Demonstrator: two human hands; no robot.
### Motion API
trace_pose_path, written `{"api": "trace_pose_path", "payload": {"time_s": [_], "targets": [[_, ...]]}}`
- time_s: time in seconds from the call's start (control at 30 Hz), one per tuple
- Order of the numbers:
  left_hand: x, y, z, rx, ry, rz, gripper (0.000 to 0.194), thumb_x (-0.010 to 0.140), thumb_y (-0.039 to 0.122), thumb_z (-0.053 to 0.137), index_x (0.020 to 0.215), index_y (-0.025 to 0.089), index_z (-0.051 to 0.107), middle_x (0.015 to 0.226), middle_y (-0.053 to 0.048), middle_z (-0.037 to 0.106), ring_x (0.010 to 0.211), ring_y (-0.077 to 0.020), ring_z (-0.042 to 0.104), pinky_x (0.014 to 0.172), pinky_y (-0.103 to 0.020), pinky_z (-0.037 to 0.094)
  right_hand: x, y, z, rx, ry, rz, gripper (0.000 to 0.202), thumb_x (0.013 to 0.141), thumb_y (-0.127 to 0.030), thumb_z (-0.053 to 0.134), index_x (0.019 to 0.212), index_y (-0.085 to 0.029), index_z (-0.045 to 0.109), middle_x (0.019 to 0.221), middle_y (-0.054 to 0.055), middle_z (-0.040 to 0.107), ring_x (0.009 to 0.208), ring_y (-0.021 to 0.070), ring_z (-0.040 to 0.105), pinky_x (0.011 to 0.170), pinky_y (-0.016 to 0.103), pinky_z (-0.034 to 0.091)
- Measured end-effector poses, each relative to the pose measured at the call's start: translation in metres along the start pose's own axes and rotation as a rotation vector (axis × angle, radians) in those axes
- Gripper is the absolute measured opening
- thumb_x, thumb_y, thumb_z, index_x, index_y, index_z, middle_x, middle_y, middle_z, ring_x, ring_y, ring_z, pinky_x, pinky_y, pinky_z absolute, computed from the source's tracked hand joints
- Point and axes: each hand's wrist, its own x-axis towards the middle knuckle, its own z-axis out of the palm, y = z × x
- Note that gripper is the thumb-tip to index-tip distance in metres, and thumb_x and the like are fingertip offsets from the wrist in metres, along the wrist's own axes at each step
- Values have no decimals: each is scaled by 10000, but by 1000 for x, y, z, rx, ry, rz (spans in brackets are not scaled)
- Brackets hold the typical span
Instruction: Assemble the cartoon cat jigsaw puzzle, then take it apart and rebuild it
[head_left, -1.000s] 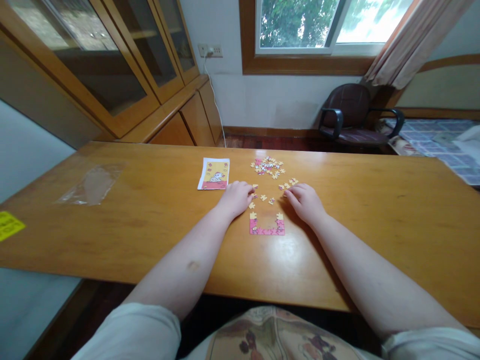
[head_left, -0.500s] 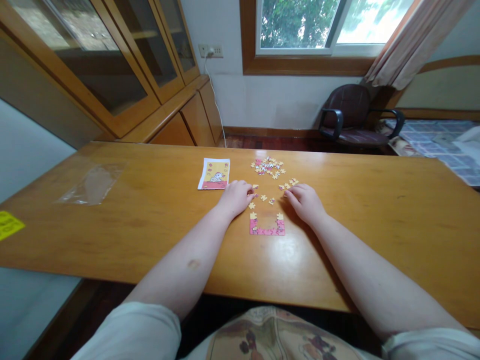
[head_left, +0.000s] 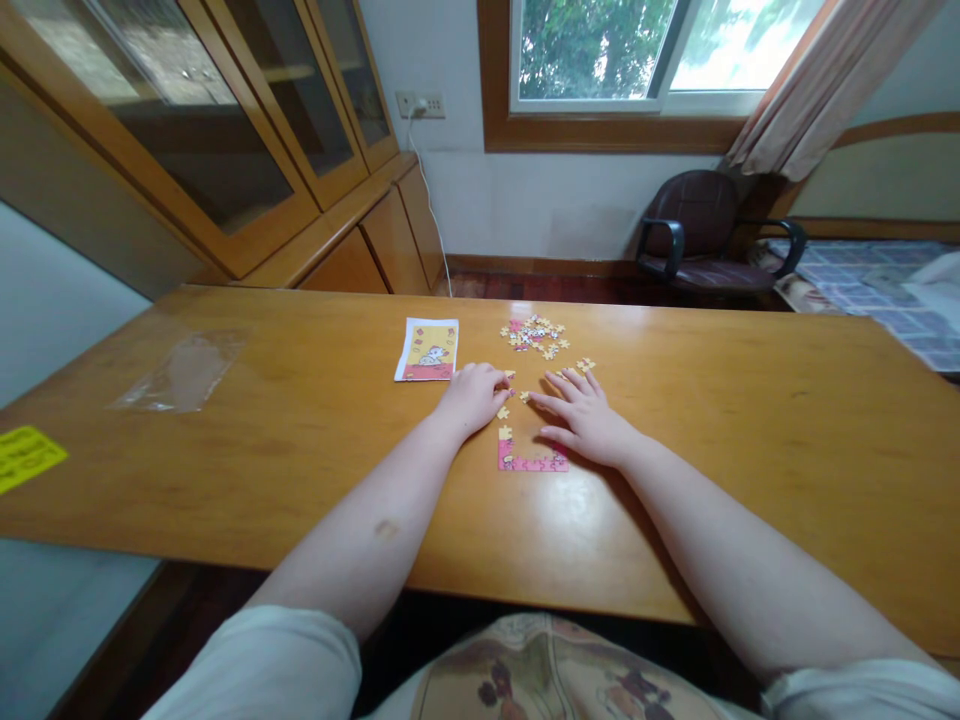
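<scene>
My left hand [head_left: 475, 396] rests on the table with its fingers closed at a small puzzle piece near the fingertips. My right hand [head_left: 585, 415] lies with fingers spread over the loose pieces and the right side of a U-shaped puzzle border [head_left: 534, 464], hiding part of it. The border has a pink bottom and a yellow piece at its upper left. Between the hands sits a loose yellow piece [head_left: 525, 397]. Another yellow piece [head_left: 502, 412] lies just above the border's left side. A pile of mixed pieces [head_left: 534, 335] is farther back.
A picture card [head_left: 427, 350] with a white animal lies left of my left hand. On the wooden table [head_left: 300, 420], a clear plastic bag [head_left: 184, 370] and a yellow label [head_left: 28, 457] are at the left. An office chair [head_left: 697, 235] stands beyond.
My right hand has moved left and toward me, and its fingers have spread from a pinch, covering pieces and the border's right side. My left hand has stayed in place.
</scene>
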Motion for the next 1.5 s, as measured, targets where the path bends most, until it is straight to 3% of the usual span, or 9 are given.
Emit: {"api": "trace_pose_path", "payload": {"time_s": [0.2,0.33,0.47,0.6,0.77,1.0,1.17,1.3,1.5], "targets": [[0,0,1,-17,-8,8,180,861,304,559,911,217,709,947,-58,664,903,-201,565,840,-323,435,-1,0,2,-35,-47,70,493,901,-563,432,1318,-321,538,1476,111,383,1375,382,252,1078,634,150],[0,2,0,-34,-9,8,179,855,319,572,916,211,702,952,-61,661,905,-201,567,836,-321,435,1,7,0,18,39,118,421,914,-477,459,1253,-267,592,1399,104,487,1327,339,346,1083,600,193],[0,3,-1,-50,-6,10,174,858,318,572,919,213,696,957,-60,660,919,-200,567,856,-326,430,4,10,-1,63,140,135,255,895,-349,513,1048,-240,685,1193,82,643,1178,278,503,1086,558,225],[0,4,-1,-45,-10,8,175,858,319,569,924,218,697,961,-59,663,931,-203,568,867,-331,429,4,9,-1,79,138,74,228,879,-241,499,981,-259,703,1131,59,671,1127,251,531,1081,547,233],[0,2,-2,-19,10,-4,190,865,295,538,926,215,699,958,-60,672,928,-211,574,852,-331,440,4,8,-1,71,128,63,237,885,-243,492,1015,-260,689,1146,53,664,1131,251,519,1078,531,228],[0,-6,-10,7,107,-166,244,849,184,480,958,212,697,1003,-55,684,973,-219,584,893,-351,445,6,4,-3,75,125,71,196,878,-241,498,947,-225,680,1021,66,690,1015,228,561,1051,472,276],[-1,-1,-12,36,21,-114,239,848,210,494,947,229,710,976,-55,687,932,-213,595,862,-340,455,4,-3,-5,104,58,-5,223,895,-327,517,1032,-289,689,1077,31,694,1095,248,521,1093,549,163],[-1,0,-11,50,-16,-73,219,843,222,510,911,234,717,948,-50,688,902,-205,597,841,-327,452,3,-3,-5,145,22,-58,235,901,-367,520,1058,-303,682,1123,20,685,1101,234,530,1105,543,154],[-3,-2,-18,61,-18,-42,222,830,201,508,889,231,720,928,-51,687,887,-213,598,810,-336,452,5,5,-5,103,127,63,205,902,-268,484,922,-240,686,984,42,707,986,211,584,1098,492,207]]}}
